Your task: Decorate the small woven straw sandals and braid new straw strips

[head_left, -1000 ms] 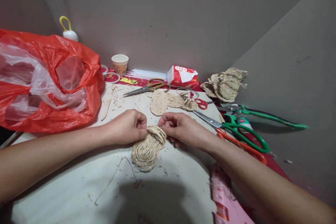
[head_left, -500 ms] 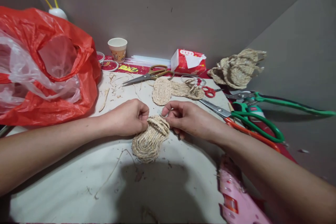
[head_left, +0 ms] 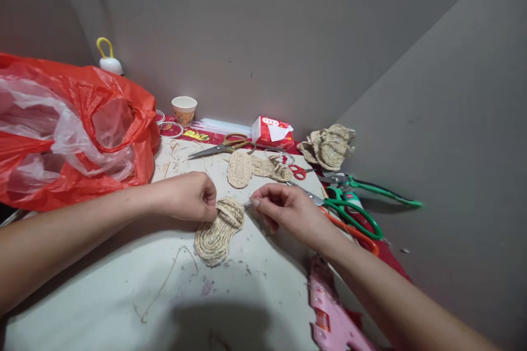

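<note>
A small woven straw slipper (head_left: 218, 236) lies on the white tabletop, its rounded end toward me and a raised band across its far part. My left hand (head_left: 191, 197) is closed on the slipper's upper left edge, fingers curled and partly hidden. Just right of the slipper and a little apart from it, my right hand (head_left: 282, 208) pinches thumb and forefinger together. Whatever sits between those fingertips is too small to make out. Beyond the hands lies an oval woven straw piece (head_left: 239, 170), beside another woven straw slipper (head_left: 267, 167).
Brown-handled scissors (head_left: 224, 147), a paper cup (head_left: 184, 111) and a tissue pack (head_left: 272, 131) stand at the back. A red plastic bag (head_left: 132, 120) bulges at left. Green-handled scissors (head_left: 354, 216), pliers (head_left: 382, 191) and a pink glue gun (head_left: 333, 312) lie at right.
My right hand has drawn off the slipper's edge to the right, still pinching. My left hand keeps its hold. The camera view has tilted up, showing more wall.
</note>
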Tool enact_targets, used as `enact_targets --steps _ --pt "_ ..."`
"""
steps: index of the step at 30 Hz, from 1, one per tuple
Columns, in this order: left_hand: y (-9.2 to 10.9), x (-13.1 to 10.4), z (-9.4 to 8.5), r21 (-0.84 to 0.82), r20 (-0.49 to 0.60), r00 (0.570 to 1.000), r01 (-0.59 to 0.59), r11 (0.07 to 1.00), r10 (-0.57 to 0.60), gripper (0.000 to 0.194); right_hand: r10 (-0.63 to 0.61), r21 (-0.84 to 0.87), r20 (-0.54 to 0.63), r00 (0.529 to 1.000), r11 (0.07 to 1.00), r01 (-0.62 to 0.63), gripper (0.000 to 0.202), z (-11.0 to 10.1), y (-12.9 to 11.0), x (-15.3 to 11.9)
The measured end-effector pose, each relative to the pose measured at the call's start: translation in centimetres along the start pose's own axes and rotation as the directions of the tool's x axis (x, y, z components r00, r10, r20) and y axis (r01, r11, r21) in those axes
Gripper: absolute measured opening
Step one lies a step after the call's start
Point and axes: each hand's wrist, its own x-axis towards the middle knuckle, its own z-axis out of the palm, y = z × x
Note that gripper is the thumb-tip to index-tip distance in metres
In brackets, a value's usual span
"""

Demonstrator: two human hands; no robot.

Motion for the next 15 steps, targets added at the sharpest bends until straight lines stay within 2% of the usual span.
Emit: enact_targets --steps 4,8,10,15 --pt "0.1 -0.7 -1.1 0.084 -0.006 1.000 -0.021 0.996 0.022 0.012 0.001 0.047 0.026 1.000 0.999 -0.002 0.033 1.1 -0.2 -1.4" --pt "-0.7 -0.4 -1.2 0.078 -0.006 0.996 -0.093 0.993 0.094 0.010 -0.032 0.008 0.043 0.999 0.999 0.031 0.057 2.6 0.1 -1.5" --pt "-1.2 0.0 -1.0 0.059 0.002 0.995 -0.102 0.993 0.102 0.009 -0.060 -0.049 0.038 0.998 0.997 0.062 0.055 3.2 0.2 -1.2" --pt "-1.7 0.5 -0.8 0.060 0.038 0.997 -0.069 0.996 0.067 0.008 -0.124 -0.148 0.022 0.992 0.981 0.126 0.031 4.1 0.6 -0.2"
